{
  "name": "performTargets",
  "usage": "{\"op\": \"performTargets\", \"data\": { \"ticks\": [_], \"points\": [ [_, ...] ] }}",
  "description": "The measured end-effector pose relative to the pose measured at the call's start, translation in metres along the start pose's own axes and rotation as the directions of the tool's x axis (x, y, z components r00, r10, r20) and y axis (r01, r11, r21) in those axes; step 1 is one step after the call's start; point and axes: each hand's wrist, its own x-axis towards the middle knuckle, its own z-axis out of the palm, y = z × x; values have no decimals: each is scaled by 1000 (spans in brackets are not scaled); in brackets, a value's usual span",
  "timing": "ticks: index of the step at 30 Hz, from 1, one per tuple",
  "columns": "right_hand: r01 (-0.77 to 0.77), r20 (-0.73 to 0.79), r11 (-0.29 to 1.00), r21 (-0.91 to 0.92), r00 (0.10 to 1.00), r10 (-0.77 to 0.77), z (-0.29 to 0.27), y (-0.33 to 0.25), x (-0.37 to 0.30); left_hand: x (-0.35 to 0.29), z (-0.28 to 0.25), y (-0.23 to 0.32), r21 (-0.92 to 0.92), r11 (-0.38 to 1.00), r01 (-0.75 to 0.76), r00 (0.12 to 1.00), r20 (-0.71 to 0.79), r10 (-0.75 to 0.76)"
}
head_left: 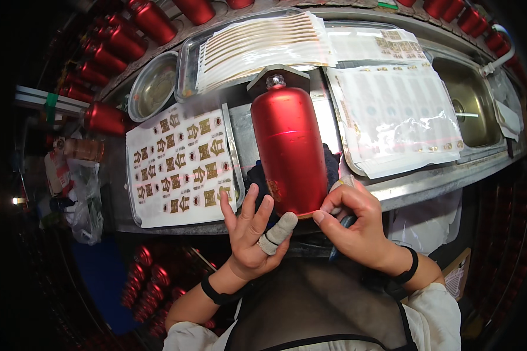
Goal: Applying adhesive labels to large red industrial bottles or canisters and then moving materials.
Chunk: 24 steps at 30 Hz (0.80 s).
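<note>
Stainless steel tabletop (427, 178) curves across the view, its front edge running just beyond both hands, with dark space below it on either side of the person's body. Nearest, the left hand (249, 234) is spread open, fingers apart, a cloth-wrapped finger (277, 233) angled toward the base of a glossy red metal bottle (288, 149). The right hand (357, 225) pinches thumb and forefinger together at the bottle's lower right rim; whether something thin sits between them cannot be told. The bottle lies lengthwise on a dark cloth pad (332, 167), base at the front edge, silver cap (276, 81) pointing away.

Just left of it, a shallow metal tray holding a white sheet of gold decals (178, 167) fills the room to the tabletop's left end. On the right, a tray with clear film sheets (395, 117) lies close beside the bottle, leaving only a narrow strip of bare steel. Farther back are a round steel bowl (152, 86), a stack of gold-striped sheets (263, 47) and a sink basin (468, 99). Rows of red bottles (108, 44) line the far edge.
</note>
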Motion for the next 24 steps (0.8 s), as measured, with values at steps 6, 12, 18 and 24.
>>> {"op": "performTargets", "data": {
  "ticks": [6,12,18,24],
  "points": [
    [-24,-11,1000,2,1000,25,-1,1,-1,8,-1,6,60,997,-39,999,37,37],
    [10,-69,1000,-5,998,-10,-3,6,-2,18,-5,11,123,989,-83,995,70,75],
    [-103,-51,986,128,993,110,-4,21,-8,36,-3,21,128,987,-97,990,112,83],
    [-5,9,1000,2,1000,5,-4,10,-5,3,-5,13,143,990,11,999,32,-16]
  ]
}}
